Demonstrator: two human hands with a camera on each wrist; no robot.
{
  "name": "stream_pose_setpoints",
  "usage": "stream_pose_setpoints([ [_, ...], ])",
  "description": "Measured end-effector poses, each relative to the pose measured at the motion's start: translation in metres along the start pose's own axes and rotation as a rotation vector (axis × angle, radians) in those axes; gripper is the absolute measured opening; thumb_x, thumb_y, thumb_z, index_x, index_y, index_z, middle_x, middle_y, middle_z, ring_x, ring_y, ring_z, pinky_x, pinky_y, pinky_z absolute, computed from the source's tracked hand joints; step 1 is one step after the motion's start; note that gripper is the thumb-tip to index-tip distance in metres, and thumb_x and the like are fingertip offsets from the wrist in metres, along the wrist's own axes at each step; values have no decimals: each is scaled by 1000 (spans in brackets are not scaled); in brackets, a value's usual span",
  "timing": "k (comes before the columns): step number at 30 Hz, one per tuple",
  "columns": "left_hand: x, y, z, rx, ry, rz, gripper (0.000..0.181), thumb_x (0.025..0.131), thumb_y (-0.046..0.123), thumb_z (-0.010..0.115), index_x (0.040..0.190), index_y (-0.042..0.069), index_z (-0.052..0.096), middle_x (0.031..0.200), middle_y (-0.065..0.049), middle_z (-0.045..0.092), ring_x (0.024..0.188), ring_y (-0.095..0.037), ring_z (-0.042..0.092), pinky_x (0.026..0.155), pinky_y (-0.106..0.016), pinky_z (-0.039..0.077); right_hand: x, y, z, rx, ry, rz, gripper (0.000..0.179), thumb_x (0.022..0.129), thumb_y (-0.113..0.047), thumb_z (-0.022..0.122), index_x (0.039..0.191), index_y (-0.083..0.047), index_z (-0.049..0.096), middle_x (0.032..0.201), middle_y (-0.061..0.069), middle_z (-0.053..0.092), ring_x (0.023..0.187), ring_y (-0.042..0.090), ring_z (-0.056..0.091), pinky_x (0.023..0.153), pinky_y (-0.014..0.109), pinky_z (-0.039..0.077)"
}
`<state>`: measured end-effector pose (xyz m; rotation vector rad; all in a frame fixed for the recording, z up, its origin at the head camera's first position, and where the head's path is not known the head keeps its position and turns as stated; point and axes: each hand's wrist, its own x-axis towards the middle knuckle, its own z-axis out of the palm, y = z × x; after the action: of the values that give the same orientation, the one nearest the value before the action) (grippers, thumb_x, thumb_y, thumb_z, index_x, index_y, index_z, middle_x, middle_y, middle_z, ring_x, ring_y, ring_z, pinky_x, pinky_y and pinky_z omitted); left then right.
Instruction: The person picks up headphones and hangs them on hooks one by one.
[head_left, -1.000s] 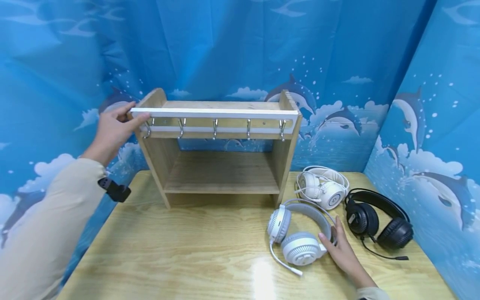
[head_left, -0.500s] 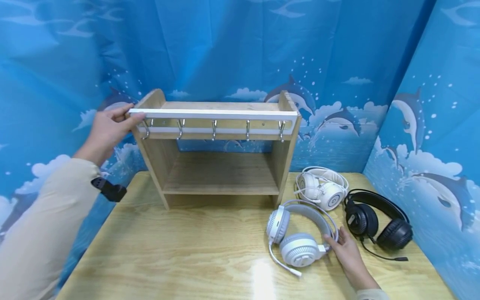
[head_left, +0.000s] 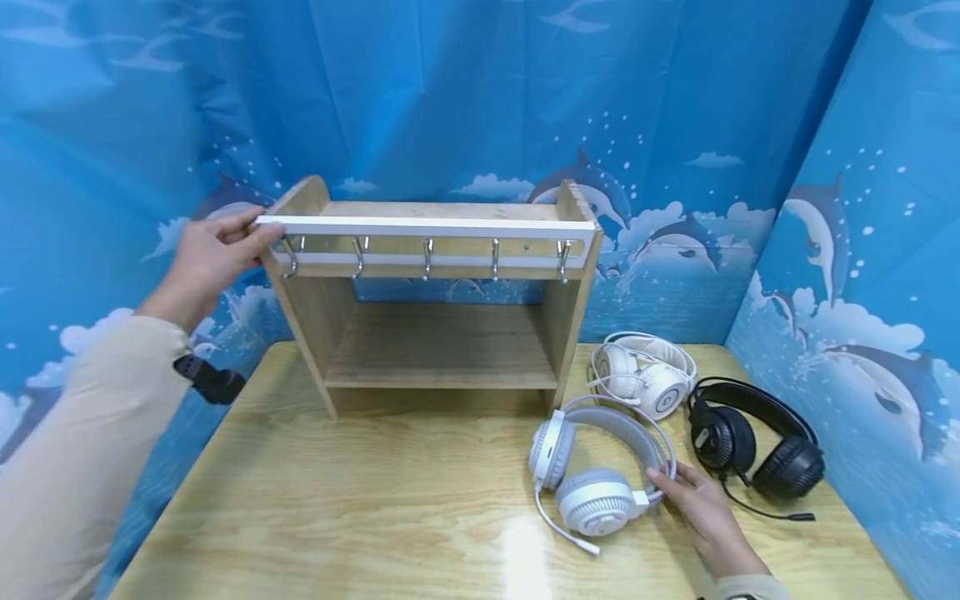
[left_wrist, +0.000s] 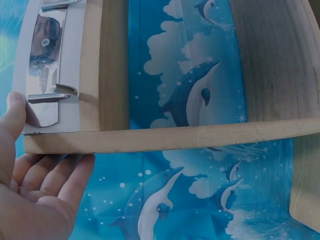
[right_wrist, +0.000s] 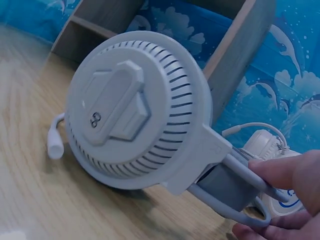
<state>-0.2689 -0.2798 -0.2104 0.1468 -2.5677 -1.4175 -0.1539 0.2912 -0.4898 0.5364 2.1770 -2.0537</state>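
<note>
My left hand [head_left: 213,260] grips the upper left corner of a wooden shelf [head_left: 442,342], thumb on the white hook rail [head_left: 427,227] and fingers against the side panel [left_wrist: 165,140]. Metal hooks [left_wrist: 52,95] line that rail, with nothing hanging from them. At the lower right my right hand [head_left: 701,510] pinches the headband of a white-and-grey headset [head_left: 600,504]. In the right wrist view its round slotted ear cup [right_wrist: 132,112] faces the camera, and thumb and fingers close around the thin band frame [right_wrist: 235,187]. Its microphone boom [head_left: 562,529] points toward the front.
Behind the held headset, white headphones [head_left: 648,375] with a wrapped cable sit beside the shelf. Black headphones [head_left: 757,446] with a microphone lie to the right. Blue dolphin-print curtains [head_left: 465,100] stand behind and beside the wooden table [head_left: 360,508].
My right hand has slid slightly lower along the headband and now pinches it; the headset has shifted slightly left. My left hand stays at the shelf corner.
</note>
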Motion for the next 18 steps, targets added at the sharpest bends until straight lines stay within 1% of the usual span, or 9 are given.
stream_pose_setpoints([
  [1, 0, 0, 0, -3, 0, -1, 79, 82, 64, 53, 149, 24, 36, 151, -10, 37, 125, -23, 47, 109, -47, 41, 0, 0, -1, 33, -18, 3, 78, 93, -14, 64, 146, 16, 15, 114, 8, 59, 86, -4, 59, 78, 14, 54],
  [3, 1, -1, 0, -4, 2, -2, 79, 82, 64, 53, 148, 24, 37, 150, -10, 38, 123, -22, 48, 109, -47, 42, -1, 1, -3, 84, -66, 5, 75, 95, -12, 60, 146, 15, 13, 108, 3, 60, 90, 2, 61, 79, 19, 56],
  [5, 1, -1, 0, -1, 4, -2, 80, 82, 65, 54, 148, 24, 37, 149, -10, 39, 122, -21, 49, 108, -48, 42, -2, 0, -5, 125, -112, 4, 73, 97, -11, 57, 147, 14, 10, 107, 2, 59, 92, 5, 61, 81, 22, 57],
  [7, 1, -1, 0, 0, 5, -1, 80, 81, 65, 54, 148, 24, 37, 149, -10, 39, 121, -21, 49, 108, -48, 42, -3, 0, -7, 149, -154, 1, 72, 98, -11, 54, 148, 13, 7, 109, 2, 58, 95, 6, 62, 85, 22, 56],
  [10, 1, -1, 0, 1, 4, 4, 80, 82, 64, 54, 149, 23, 36, 150, -11, 38, 122, -22, 49, 108, -48, 42, -3, 0, -10, 174, -201, -11, 70, 99, -9, 51, 146, 16, 5, 110, 2, 57, 97, 5, 61, 90, 22, 54],
  [15, 0, 1, 1, -4, 3, 12, 81, 83, 63, 54, 149, 22, 34, 151, -11, 37, 127, -27, 48, 108, -47, 42, -3, 0, -13, 187, -240, 18, 69, 100, -10, 50, 144, 19, 6, 106, 0, 61, 97, 4, 61, 93, 21, 52],
  [18, 0, 1, 1, -6, 5, 11, 81, 83, 63, 54, 149, 22, 34, 151, -12, 36, 128, -29, 47, 108, -47, 42, -3, 0, -14, 203, -254, 42, 72, 100, -11, 51, 145, 18, 2, 106, 3, 63, 99, 10, 63, 94, 27, 54],
])
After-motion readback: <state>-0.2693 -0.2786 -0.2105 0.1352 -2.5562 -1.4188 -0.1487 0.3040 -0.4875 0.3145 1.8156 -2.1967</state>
